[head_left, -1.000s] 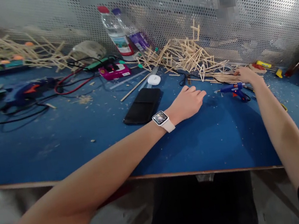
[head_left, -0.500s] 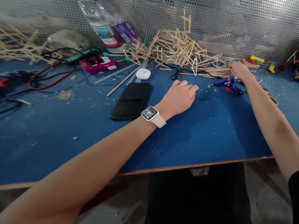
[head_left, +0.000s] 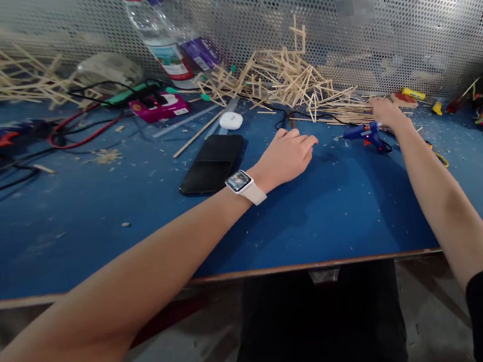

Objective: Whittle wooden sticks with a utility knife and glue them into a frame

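My right hand point(head_left: 384, 113) is stretched far out, fingers on the loose wooden sticks point(head_left: 349, 111) lying flat at the foot of the stick structure point(head_left: 287, 77); I can't tell whether they have closed on one, the view is too small there. The blue glue gun point(head_left: 364, 135) lies just beside that hand. My left hand point(head_left: 287, 156) rests on the blue worktop point(head_left: 140, 232), fingers loosely curled, holding nothing. I'd pinch a single stick and lift it clear of the glue gun's cable.
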`<state>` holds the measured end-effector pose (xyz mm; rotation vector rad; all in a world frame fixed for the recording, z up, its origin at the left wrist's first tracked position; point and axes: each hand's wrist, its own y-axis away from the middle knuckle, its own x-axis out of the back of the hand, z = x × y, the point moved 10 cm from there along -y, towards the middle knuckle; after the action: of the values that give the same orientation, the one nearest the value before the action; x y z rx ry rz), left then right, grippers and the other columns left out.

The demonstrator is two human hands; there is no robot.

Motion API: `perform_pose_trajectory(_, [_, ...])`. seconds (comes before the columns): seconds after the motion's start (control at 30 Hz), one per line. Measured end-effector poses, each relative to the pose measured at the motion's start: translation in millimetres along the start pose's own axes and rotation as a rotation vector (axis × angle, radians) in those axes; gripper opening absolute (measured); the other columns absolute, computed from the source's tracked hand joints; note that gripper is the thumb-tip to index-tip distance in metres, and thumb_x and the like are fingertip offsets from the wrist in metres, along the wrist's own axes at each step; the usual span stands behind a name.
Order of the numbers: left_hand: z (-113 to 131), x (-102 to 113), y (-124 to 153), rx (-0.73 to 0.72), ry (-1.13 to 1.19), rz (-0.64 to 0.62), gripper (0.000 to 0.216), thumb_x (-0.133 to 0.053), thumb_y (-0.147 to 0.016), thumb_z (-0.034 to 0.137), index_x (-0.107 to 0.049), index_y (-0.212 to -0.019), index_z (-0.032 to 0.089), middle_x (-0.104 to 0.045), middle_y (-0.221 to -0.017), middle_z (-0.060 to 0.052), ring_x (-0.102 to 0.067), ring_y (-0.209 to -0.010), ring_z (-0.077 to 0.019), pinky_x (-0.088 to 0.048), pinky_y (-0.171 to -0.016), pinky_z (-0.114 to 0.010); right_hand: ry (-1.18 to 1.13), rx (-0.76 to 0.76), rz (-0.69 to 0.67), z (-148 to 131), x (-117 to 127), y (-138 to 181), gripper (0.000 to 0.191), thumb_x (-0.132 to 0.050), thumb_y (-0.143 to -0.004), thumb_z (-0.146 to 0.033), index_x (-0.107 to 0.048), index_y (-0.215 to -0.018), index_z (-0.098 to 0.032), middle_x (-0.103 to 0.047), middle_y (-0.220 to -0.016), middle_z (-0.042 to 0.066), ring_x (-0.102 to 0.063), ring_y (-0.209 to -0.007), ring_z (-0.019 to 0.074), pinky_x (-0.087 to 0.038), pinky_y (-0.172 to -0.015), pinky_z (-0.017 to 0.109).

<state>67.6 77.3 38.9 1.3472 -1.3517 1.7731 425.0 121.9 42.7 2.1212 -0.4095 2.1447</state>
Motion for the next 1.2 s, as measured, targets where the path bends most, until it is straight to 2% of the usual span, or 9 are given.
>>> perform_pose_trajectory(0.1, [0,1,0,-0.003,-0.004,0.007,0.047,-0.042,-0.126,0.027,-0.085,-0.141,0.016,-0.090,-0.108,-0.019,-0.076,-0.108,-0.0371,-0.047,-0.100,-0.052,-0.037,-0.025,0.001,5,8,-2,0.056,-0.043,-0.119,-0.016,-0.072,-0.165,-0.005,-0.074,-0.173,0.036,-0.070,-0.163,0.0543,-0.054,-0.138,0.072])
perform_pose_trajectory(0.2, [0,1,-1,-0.004,-0.003,0.003,0.048,-0.042,-0.126,0.027,-0.085,-0.142,0.015,-0.090,-0.108,-0.019,-0.076,-0.107,-0.0370,-0.048,-0.099,-0.052,-0.091,-0.033,-0.004,8,20,-7,0.048,-0.045,-0.122,-0.020,-0.081,-0.153,-0.010,-0.082,-0.161,0.031,-0.078,-0.153,0.0492,-0.059,-0.134,0.062])
perform_pose_trajectory(0.33, [0,0,-3,0.029,0.006,-0.039,0.050,-0.040,-0.126,0.028,-0.085,-0.144,0.013,-0.090,-0.110,-0.021,-0.078,-0.111,-0.0391,-0.049,-0.102,-0.054,-0.224,0.006,-0.017,9,37,-12,0.041,-0.047,-0.125,-0.029,-0.086,-0.131,-0.018,-0.092,-0.128,0.020,-0.087,-0.123,0.0396,-0.071,-0.113,0.050])
perform_pose_trajectory(0.43, [1,-1,-4,0.058,0.005,-0.088,0.053,-0.038,-0.126,0.028,-0.084,-0.148,0.012,-0.091,-0.116,-0.022,-0.078,-0.118,-0.0405,-0.049,-0.107,-0.055,-0.345,0.043,-0.040,9,42,-11,0.037,-0.053,-0.124,-0.037,-0.085,-0.117,-0.020,-0.088,-0.104,0.015,-0.085,-0.103,0.0369,-0.072,-0.098,0.048])
perform_pose_trajectory(0.5, [2,-1,-4,0.064,0.009,-0.108,0.054,-0.038,-0.126,0.028,-0.084,-0.149,0.012,-0.091,-0.120,-0.023,-0.078,-0.121,-0.0410,-0.049,-0.109,-0.056,-0.311,0.050,-0.058,10,39,-10,0.034,-0.055,-0.121,-0.038,-0.084,-0.113,-0.022,-0.086,-0.098,0.013,-0.084,-0.099,0.0362,-0.071,-0.095,0.046])
perform_pose_trajectory(0.6, [2,-1,-4,0.064,0.017,-0.116,0.053,-0.039,-0.126,0.028,-0.084,-0.149,0.012,-0.091,-0.121,-0.023,-0.078,-0.120,-0.0405,-0.049,-0.109,-0.055,-0.216,0.064,-0.072,9,29,-10,0.030,-0.056,-0.117,-0.031,-0.084,-0.111,-0.021,-0.089,-0.106,0.016,-0.084,-0.107,0.0373,-0.071,-0.100,0.046])
perform_pose_trajectory(0.8, [3,-1,-3,0.055,-0.013,-0.119,0.051,-0.041,-0.126,0.028,-0.084,-0.147,0.012,-0.090,-0.119,-0.022,-0.077,-0.119,-0.0403,-0.048,-0.109,-0.055,-0.139,0.109,-0.087,1,7,-15,0.027,-0.061,-0.115,-0.027,-0.085,-0.105,-0.021,-0.093,-0.121,0.022,-0.084,-0.126,0.0421,-0.067,-0.124,0.056])
perform_pose_trajectory(0.93, [5,-3,-2,0.048,-0.034,-0.144,0.051,-0.040,-0.126,0.028,-0.083,-0.149,0.012,-0.090,-0.123,-0.022,-0.077,-0.122,-0.0396,-0.047,-0.109,-0.054,-0.113,0.085,-0.048,5,7,-17,0.032,-0.057,-0.121,-0.032,-0.085,-0.110,-0.020,-0.092,-0.127,0.025,-0.084,-0.129,0.0447,-0.065,-0.126,0.059])
perform_pose_trajectory(1.2, [3,0,-2,0.067,-0.032,-0.147,0.049,-0.042,-0.126,0.028,-0.083,-0.150,0.013,-0.089,-0.121,-0.022,-0.078,-0.123,-0.0396,-0.048,-0.111,-0.054,-0.089,0.074,-0.032,2,9,-12,0.035,-0.054,-0.119,-0.026,-0.087,-0.121,-0.015,-0.089,-0.143,0.030,-0.083,-0.133,0.0473,-0.063,-0.126,0.060])
